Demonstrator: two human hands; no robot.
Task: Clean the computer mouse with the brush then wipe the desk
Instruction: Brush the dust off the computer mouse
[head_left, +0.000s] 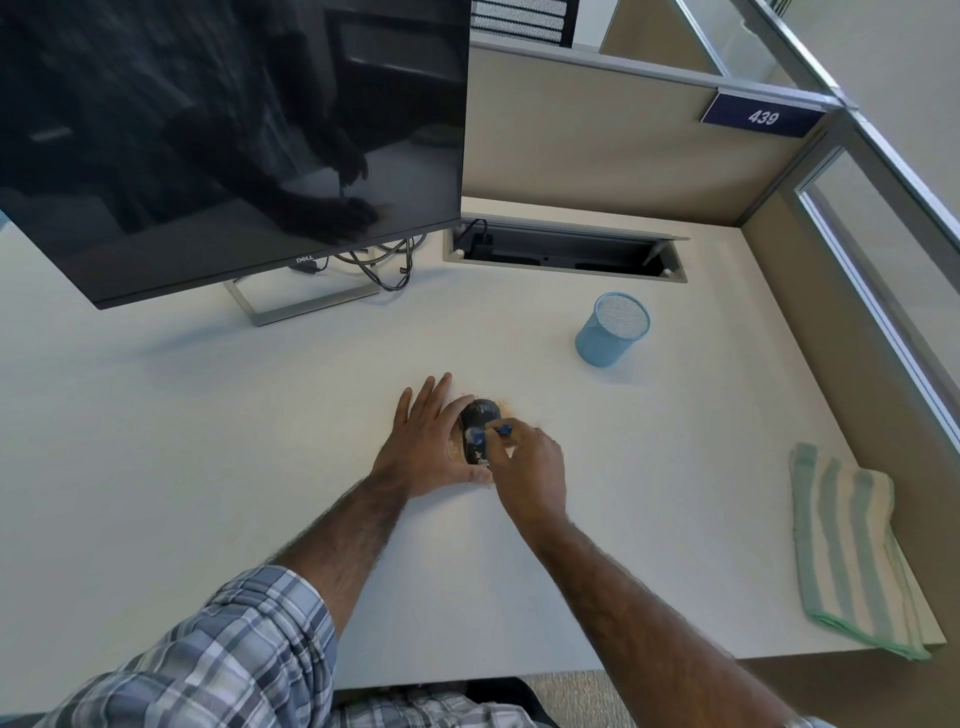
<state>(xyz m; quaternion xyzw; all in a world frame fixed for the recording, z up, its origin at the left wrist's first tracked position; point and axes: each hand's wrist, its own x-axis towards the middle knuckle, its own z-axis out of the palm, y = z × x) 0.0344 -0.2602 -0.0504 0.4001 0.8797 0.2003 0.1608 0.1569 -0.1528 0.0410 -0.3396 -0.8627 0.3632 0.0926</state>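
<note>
A black computer mouse (480, 415) lies on the white desk (208, 415), ringed by brownish crumbs (506, 402). My left hand (423, 447) lies against the mouse's left side with straight fingers, its thumb at the rear end. My right hand (530, 470) pinches a small blue brush (493, 430), whose bristle end sits on top of the mouse. The lower half of the mouse is hidden by my hands.
A green-and-cream striped cloth (852, 545) lies folded at the desk's right front corner. A blue mesh pen cup (613, 330) stands beyond the mouse. A dark monitor (234, 130) on its stand, cables and an open cable tray (566, 249) fill the back.
</note>
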